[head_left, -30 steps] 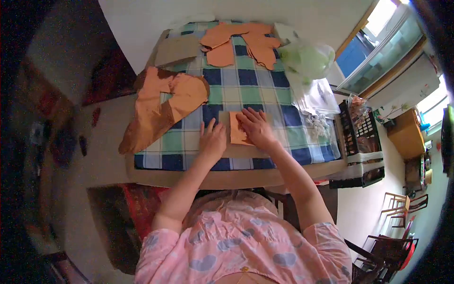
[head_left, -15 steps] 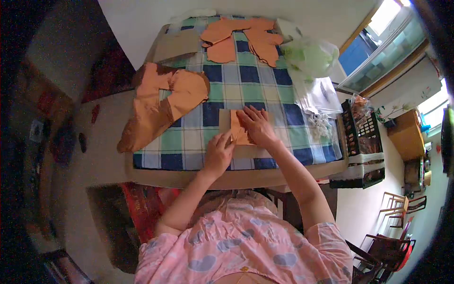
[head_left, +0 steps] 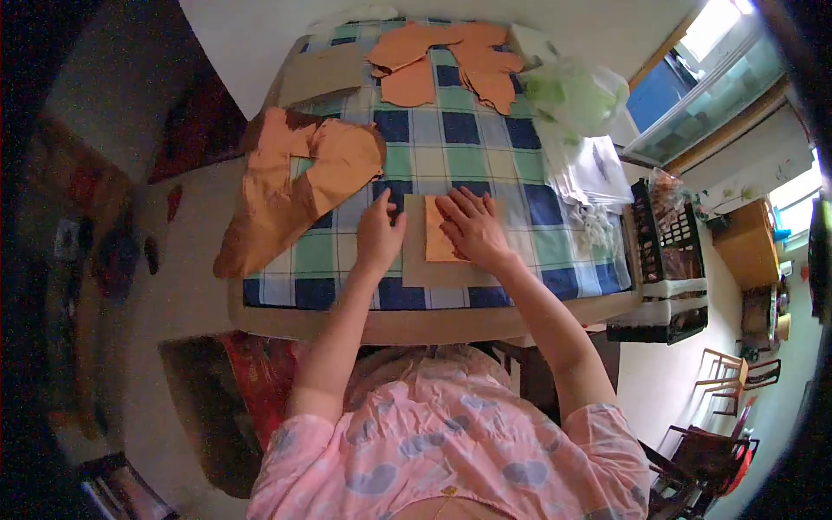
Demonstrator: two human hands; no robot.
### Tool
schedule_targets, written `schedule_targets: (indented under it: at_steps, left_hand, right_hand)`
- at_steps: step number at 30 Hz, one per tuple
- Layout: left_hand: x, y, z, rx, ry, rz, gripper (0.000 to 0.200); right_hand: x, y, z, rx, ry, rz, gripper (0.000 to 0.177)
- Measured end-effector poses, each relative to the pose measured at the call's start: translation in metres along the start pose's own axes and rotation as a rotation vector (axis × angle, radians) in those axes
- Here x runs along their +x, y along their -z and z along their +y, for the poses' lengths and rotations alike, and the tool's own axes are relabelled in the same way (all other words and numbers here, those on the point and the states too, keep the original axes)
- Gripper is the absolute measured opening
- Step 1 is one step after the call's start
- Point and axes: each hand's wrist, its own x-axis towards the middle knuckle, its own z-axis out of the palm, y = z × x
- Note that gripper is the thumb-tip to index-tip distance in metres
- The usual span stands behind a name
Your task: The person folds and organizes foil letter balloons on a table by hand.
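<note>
Right hand (head_left: 472,227) spread flat on one orange sheet (head_left: 436,247), left hand (head_left: 379,236) flat beside cardboard backing (head_left: 442,273), two orange heaps (head_left: 295,182) (head_left: 451,61)

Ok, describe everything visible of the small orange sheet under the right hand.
The small orange sheet looks like thin paper or foil, rectangular, lying flat on a brown cardboard piece. The right hand presses flat on it, covering its right part. The left hand rests at the cardboard's left edge, off the sheet.

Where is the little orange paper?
In the head view, the little orange paper lies on the brown card, under the right hand and just right of the left hand.
</note>
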Motion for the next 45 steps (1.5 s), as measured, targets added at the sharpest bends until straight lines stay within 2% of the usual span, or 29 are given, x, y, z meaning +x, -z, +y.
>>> schedule_targets:
  at_steps: [3, 6, 9, 12, 15, 18, 21, 24, 27, 33, 36, 39, 42, 45]
  left_hand:
    - [0.024, -0.007, 0.012, 0.101, 0.133, -0.114, 0.035]
    - [0.029, -0.015, 0.004, 0.203, 0.107, -0.143, 0.021]
    - [0.022, -0.012, 0.005, 0.134, 0.147, -0.183, 0.011]
    - [0.022, -0.016, 0.013, 0.369, 0.03, -0.088, 0.008]
    - [0.023, -0.023, 0.012, 0.342, -0.052, 0.004, 0.008]
    - [0.027, -0.032, 0.009, 0.369, -0.04, 0.009, 0.01]
    - [0.03, -0.031, 0.005, 0.348, -0.063, 0.002, 0.011]
    - [0.03, -0.023, 0.002, 0.167, -0.164, -0.001, 0.011]
    - [0.03, -0.023, 0.007, 0.151, -0.221, 0.052, 0.01]
    - [0.034, -0.033, 0.008, 0.302, -0.149, 0.005, 0.008]
    - [0.035, -0.033, 0.016, 0.455, -0.216, 0.087, 0.01]
    - [0.018, -0.042, 0.042, 0.304, -0.364, 0.015, 0.023]
    - [-0.023, -0.05, 0.036, 0.455, -0.427, -0.086, 0.039]
    - [-0.047, -0.025, 0.027, 0.48, -0.37, -0.256, 0.048]
  right_hand:
    - [0.002, 0.002, -0.001, 0.016, -0.019, -0.028, 0.047]
    - [0.001, 0.004, -0.001, 0.058, -0.052, -0.051, 0.048]
    - [-0.002, -0.004, 0.007, 0.058, -0.009, 0.001, 0.048]
    - [-0.001, -0.001, 0.008, 0.039, 0.001, -0.053, 0.047]
    - [-0.005, 0.006, 0.007, -0.054, 0.104, -0.061, 0.048]
    - [-0.008, 0.008, 0.004, -0.157, 0.168, -0.004, 0.049]
    - [-0.006, 0.0, 0.005, -0.028, 0.074, 0.026, 0.049]
    - [-0.005, 0.007, 0.003, -0.047, 0.056, 0.003, 0.047]
    - [-0.004, 0.001, 0.003, 0.011, 0.017, 0.031, 0.046]
    - [-0.007, -0.002, 0.0, -0.064, 0.06, 0.066, 0.05]
    - [-0.008, 0.003, -0.002, -0.155, 0.089, 0.04, 0.051]
    - [-0.009, -0.006, 0.001, -0.077, 0.031, 0.038, 0.051]
    - [-0.009, -0.005, 0.002, -0.074, 0.025, 0.018, 0.05]
    - [-0.009, -0.005, 0.0, -0.002, 0.011, 0.067, 0.049]
